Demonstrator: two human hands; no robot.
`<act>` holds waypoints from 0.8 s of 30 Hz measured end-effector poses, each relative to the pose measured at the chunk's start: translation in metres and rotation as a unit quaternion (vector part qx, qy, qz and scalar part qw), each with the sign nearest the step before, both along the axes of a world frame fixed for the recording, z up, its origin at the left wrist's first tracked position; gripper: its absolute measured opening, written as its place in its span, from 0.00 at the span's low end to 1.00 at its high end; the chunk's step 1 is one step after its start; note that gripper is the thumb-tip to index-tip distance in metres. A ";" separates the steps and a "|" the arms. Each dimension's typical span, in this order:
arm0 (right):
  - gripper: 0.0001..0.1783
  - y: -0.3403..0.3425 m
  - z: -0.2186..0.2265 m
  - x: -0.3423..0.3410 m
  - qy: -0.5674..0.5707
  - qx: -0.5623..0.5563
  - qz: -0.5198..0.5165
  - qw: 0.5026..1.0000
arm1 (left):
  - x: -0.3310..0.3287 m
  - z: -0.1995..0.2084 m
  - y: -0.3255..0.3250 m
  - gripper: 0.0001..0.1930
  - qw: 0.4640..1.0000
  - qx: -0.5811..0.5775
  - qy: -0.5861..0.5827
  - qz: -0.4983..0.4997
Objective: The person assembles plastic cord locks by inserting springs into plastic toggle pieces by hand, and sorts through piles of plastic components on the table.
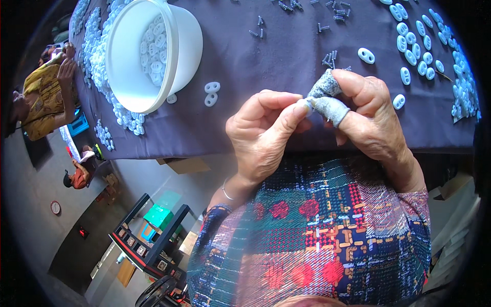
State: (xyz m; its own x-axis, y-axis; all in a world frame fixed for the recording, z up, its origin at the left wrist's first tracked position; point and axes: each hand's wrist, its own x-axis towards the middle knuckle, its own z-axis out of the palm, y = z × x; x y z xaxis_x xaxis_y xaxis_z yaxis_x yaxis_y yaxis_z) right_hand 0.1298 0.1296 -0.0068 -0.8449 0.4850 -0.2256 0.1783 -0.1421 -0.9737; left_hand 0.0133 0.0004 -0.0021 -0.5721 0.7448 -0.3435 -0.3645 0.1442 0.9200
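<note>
My left hand (pixel 263 130) pinches a small pale plastic piece (pixel 309 102) between thumb and forefinger, just above the table's near edge. From the other side my right hand (pixel 376 115) is closed on the same piece; grey cloth covers (pixel 327 84) wrap its thumb and forefinger. The fingertips hide most of the piece, so its exact shape cannot be made out. Just beyond the right fingers lie small dark coil springs (pixel 330 59). White oval two-hole cord-lock pieces (pixel 366 55) lie near that hand, and two more (pixel 211 94) lie left of my left hand.
A white plastic tub (pixel 186 46), tilted in view, holds many white pieces. Heaps of them (pixel 94 56) spread along the left, with another pile (pixel 465 84) at right. A dark cloth (pixel 245 66) covers the table. Another person (pixel 48 97) sits at the far left.
</note>
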 end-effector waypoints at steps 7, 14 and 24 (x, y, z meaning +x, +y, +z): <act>0.02 0.002 -0.005 -0.002 0.025 0.012 0.009 1.000 | -0.001 -0.002 0.002 0.07 1.000 0.002 0.015 -0.001; 0.03 0.001 0.003 -0.003 -0.015 -0.071 0.020 0.997 | 0.000 0.001 0.002 0.06 1.000 -0.009 0.019 0.003; 0.05 -0.002 0.007 -0.007 -0.022 -0.003 0.009 1.000 | -0.003 -0.002 0.001 0.07 1.000 0.022 0.006 -0.001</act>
